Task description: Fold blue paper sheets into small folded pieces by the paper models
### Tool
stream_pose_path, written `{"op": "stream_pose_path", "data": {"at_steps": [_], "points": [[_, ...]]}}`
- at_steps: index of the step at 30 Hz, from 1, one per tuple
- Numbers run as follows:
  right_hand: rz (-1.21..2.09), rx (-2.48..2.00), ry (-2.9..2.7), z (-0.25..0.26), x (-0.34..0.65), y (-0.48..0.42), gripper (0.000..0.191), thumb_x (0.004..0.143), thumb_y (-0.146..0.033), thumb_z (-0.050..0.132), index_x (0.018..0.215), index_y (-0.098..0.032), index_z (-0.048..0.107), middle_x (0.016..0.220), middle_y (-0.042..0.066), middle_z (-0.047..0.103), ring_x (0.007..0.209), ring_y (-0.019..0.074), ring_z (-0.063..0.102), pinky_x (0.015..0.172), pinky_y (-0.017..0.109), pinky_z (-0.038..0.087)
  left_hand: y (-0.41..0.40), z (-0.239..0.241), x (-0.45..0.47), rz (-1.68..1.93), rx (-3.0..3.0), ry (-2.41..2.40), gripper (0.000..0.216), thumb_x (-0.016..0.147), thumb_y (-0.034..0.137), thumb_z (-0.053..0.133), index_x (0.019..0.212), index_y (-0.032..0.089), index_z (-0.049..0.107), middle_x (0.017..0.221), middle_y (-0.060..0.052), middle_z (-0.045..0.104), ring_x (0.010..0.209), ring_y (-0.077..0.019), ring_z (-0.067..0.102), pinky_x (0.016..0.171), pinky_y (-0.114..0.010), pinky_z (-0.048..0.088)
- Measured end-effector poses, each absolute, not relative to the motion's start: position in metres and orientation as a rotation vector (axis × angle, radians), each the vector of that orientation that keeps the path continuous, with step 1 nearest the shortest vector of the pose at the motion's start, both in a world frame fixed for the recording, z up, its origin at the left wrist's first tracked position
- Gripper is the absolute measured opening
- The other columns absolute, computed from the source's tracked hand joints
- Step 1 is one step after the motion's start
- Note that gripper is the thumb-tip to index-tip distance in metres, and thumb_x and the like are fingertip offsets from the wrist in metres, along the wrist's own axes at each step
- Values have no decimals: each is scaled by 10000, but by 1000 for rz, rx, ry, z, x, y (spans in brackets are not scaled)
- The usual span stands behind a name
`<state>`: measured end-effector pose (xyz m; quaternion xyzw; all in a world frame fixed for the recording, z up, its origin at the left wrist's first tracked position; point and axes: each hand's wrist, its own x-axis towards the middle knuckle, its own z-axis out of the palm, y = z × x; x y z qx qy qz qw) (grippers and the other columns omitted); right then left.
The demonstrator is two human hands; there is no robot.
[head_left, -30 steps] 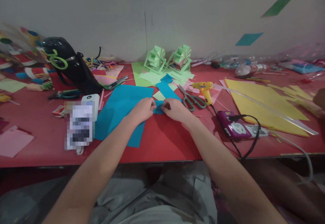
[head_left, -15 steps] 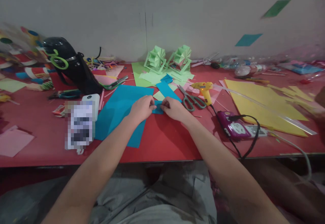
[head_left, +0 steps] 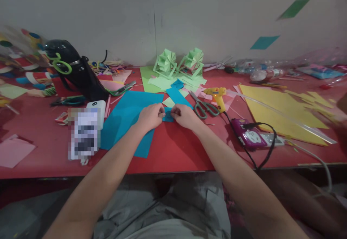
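My left hand [head_left: 150, 116] and my right hand [head_left: 183, 115] meet at the middle of the red table [head_left: 176, 148], both pinched on a small blue folded paper piece [head_left: 168, 115] pressed to the tabletop. A large blue paper sheet [head_left: 127, 121] lies under and to the left of my left hand. A blue paper strip [head_left: 177, 95] lies just behind the hands. Grey-handled scissors [head_left: 204, 106] and a yellow glue gun [head_left: 217, 97] rest to the right of my right hand.
Green folded paper shapes [head_left: 179, 63] stand by the wall. A black bag [head_left: 76, 71] and craft clutter fill the left. A purple power strip [head_left: 251, 136] with a black cord, a yellow sheet [head_left: 282, 112] and a clear ruler [head_left: 284, 115] lie right. Pink paper [head_left: 13, 151] sits far left.
Both hands drew slightly closer together on the small blue piece; otherwise nothing has shifted.
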<state>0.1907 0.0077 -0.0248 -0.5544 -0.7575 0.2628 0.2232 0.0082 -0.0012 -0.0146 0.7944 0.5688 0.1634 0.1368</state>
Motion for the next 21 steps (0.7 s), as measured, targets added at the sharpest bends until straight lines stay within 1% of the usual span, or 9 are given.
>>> {"op": "stream_pose_path", "data": {"at_steps": [5, 7, 9, 12, 18, 21], "points": [[684, -1579, -2114, -21, 188, 4, 64, 842, -152, 595, 881, -174, 640, 818, 36, 654, 695, 138, 543, 608, 250, 365, -5, -14, 9, 470, 2341, 1675, 143, 907, 338, 605, 854, 215, 557, 924, -61, 686, 834, -214, 619, 636, -313, 372], [652, -1602, -2128, -18, 186, 2, 58, 849, -169, 594, 884, -178, 639, 835, 38, 655, 703, 140, 539, 601, 253, 350, -5, -14, 10, 479, 2344, 1692, 151, 901, 336, 615, 840, 211, 556, 920, -61, 687, 833, -214, 617, 629, -311, 363], [629, -1637, -2134, -15, 184, 0, 55, 870, -224, 606, 888, -182, 638, 840, 40, 655, 703, 144, 532, 586, 259, 330, -4, -14, 11, 480, 2339, 1701, 149, 899, 326, 621, 833, 209, 556, 924, -60, 689, 840, -216, 616, 629, -312, 358], [617, -1681, -2132, -14, 182, -1, 106, 888, -289, 627, 905, -185, 635, 844, 42, 655, 702, 149, 526, 568, 265, 311, -3, -14, 12, 466, 2312, 1710, 150, 901, 326, 621, 833, 210, 556, 924, -62, 692, 834, -220, 617, 621, -315, 349], [698, -1583, -2098, -20, 186, 3, 24, 874, -196, 637, 885, -177, 627, 808, 29, 644, 700, 138, 539, 616, 253, 364, -1, -12, 13, 428, 2237, 1742, 131, 887, 308, 641, 837, 220, 557, 901, -50, 709, 828, -222, 635, 610, -314, 348], [731, -1521, -2093, -24, 189, 6, 29, 861, -157, 629, 885, -173, 625, 773, 18, 629, 674, 132, 531, 619, 247, 374, 0, -12, 12, 432, 2208, 1738, 129, 882, 301, 649, 838, 225, 554, 907, -46, 712, 840, -224, 641, 619, -313, 356]]}}
